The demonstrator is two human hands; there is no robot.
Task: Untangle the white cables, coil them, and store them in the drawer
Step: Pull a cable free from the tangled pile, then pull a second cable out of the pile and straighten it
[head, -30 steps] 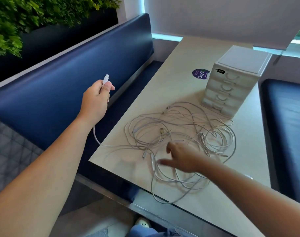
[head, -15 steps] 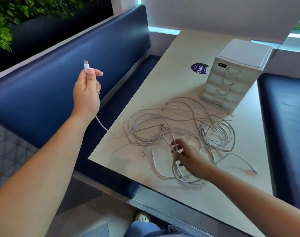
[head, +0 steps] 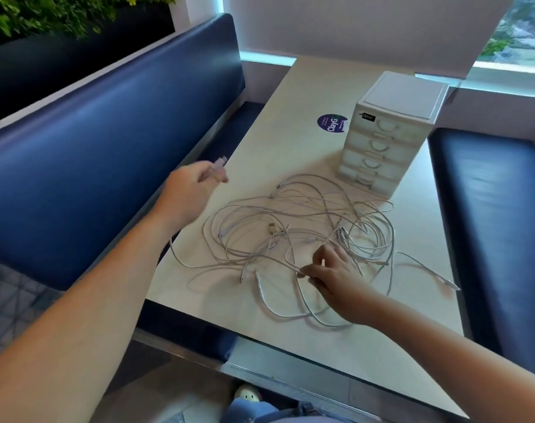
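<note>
White cables lie tangled just in front of the drawer unit. My left hand pinches one plug end, my right hand a strand; pulling them apart could tighten knots.

On the table, cables lie before the drawer unit, a probable sticker at its left.

Bare left forearm and right forearm, blue jeans, pale shoe
</note>
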